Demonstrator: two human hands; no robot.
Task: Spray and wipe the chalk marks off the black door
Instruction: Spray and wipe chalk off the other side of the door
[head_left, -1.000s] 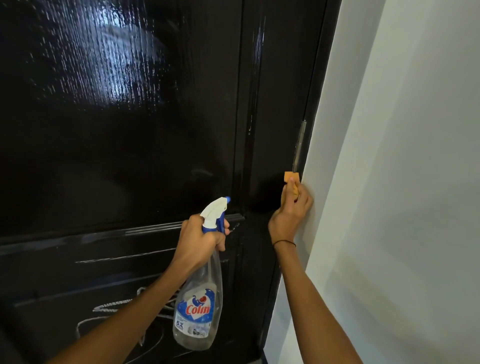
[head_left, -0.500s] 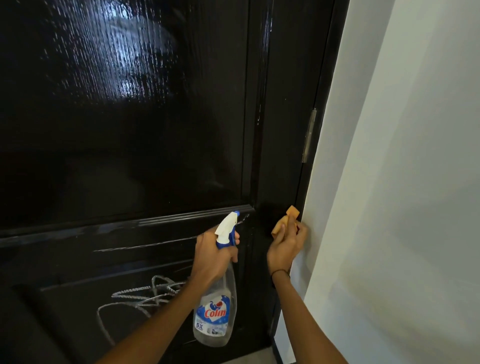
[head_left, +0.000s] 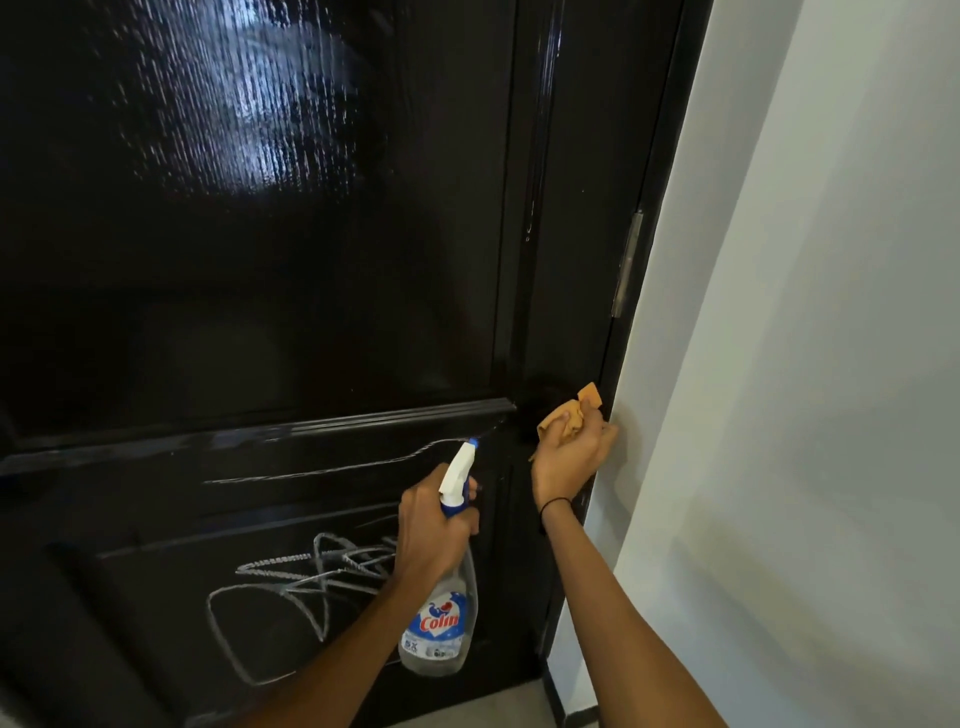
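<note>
Fingers (head_left: 597, 434) of the right hand (head_left: 569, 457) bunch an orange cloth (head_left: 569, 415) against the black door (head_left: 311, 260), left hand (head_left: 431, 525) gripping the spray bottle (head_left: 441, 618) beside chalk marks (head_left: 291, 587)

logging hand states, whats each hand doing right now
Left hand: closed around the spray bottle.
Right hand: closed on the orange cloth.
</note>
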